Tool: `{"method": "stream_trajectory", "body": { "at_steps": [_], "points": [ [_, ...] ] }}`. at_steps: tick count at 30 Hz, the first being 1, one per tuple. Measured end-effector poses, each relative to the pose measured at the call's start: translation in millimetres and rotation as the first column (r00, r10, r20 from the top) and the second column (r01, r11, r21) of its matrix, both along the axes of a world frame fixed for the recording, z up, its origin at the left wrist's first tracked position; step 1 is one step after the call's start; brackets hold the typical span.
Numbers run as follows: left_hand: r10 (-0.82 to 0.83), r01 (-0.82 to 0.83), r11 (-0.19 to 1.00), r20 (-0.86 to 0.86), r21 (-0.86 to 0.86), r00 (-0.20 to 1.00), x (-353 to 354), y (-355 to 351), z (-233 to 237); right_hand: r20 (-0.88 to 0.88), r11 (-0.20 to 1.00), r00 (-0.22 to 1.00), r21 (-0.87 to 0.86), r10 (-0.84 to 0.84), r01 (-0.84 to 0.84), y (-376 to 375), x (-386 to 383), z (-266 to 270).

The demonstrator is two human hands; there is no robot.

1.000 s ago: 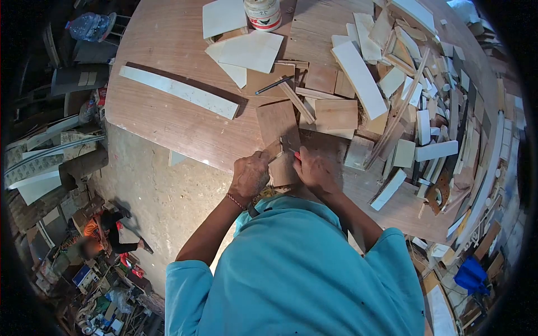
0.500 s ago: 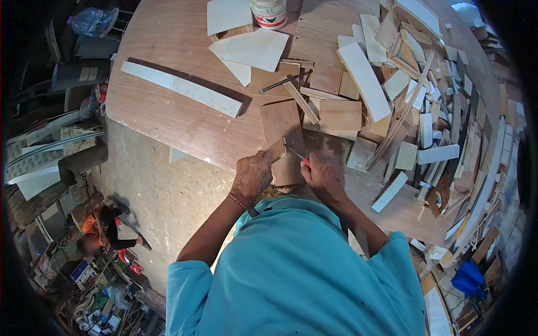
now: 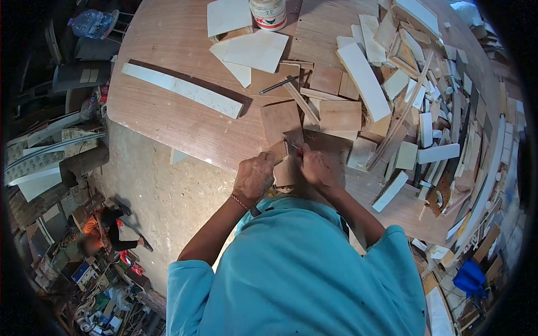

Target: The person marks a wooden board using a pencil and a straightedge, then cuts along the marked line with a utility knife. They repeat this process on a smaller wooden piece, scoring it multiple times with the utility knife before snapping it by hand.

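My left hand (image 3: 255, 176) presses on a small brown wood piece (image 3: 286, 171) at the near edge of the round wooden table (image 3: 168, 120). My right hand (image 3: 316, 168) grips a thin red-handled tool (image 3: 297, 148) whose tip rests on the same piece. A larger brown plywood square (image 3: 279, 120) lies just beyond the hands. The blade end of the tool is too small to make out.
A long white strip (image 3: 182, 89) lies at the table's left. A pencil (image 3: 279, 85), pale sheets (image 3: 252, 50) and a white jar (image 3: 269, 14) sit further back. A heap of wood offcuts (image 3: 426, 101) fills the right side. Another person (image 3: 103, 229) crouches on the floor at lower left.
My right hand has slid the tool forward and left along the wood piece, closer to my left hand. The left hand has stayed on the piece.
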State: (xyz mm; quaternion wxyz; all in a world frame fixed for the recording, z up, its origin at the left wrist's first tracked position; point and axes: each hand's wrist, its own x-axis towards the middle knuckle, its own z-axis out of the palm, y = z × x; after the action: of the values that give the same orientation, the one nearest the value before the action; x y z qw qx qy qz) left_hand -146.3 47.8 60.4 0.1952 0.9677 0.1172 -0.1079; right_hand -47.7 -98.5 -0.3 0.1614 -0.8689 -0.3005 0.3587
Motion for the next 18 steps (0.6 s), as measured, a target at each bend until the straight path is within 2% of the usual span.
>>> {"method": "stream_trajectory", "body": {
  "at_steps": [4, 6, 10, 13, 16, 18],
  "points": [
    [0.005, -0.004, 1.000, 0.025, -0.008, 1.000, 0, 2, -3, 0.025, 0.993, 1.000, 0.115, 0.016, -0.019, -6, -1, -1],
    [0.017, -0.017, 1.000, -0.008, -0.005, 1.000, -2, 2, -7, 0.131, 0.988, 0.991, 0.152, 0.018, -0.038, -11, -8, -8],
    [0.018, -0.018, 1.000, 0.025, -0.015, 1.000, -2, 1, -6, 0.080, 0.998, 0.995, 0.034, 0.052, -0.055, -7, -4, 8],
    [0.017, -0.017, 1.000, 0.021, 0.006, 1.000, -2, -3, -4, 0.130, 0.999, 0.992, 0.040, 0.007, -0.012, -7, -9, -9],
    [-0.003, 0.004, 0.999, -0.012, 0.045, 1.000, -10, -13, -6, 0.215, 0.998, 0.977, -0.057, 0.017, -0.005, -7, -13, -20],
    [-0.061, 0.042, 0.985, 0.111, 0.169, 0.992, -17, -20, -13, 0.151, 0.996, 0.988, 0.083, -0.030, 0.017, -8, -7, -11]
  ]
}}
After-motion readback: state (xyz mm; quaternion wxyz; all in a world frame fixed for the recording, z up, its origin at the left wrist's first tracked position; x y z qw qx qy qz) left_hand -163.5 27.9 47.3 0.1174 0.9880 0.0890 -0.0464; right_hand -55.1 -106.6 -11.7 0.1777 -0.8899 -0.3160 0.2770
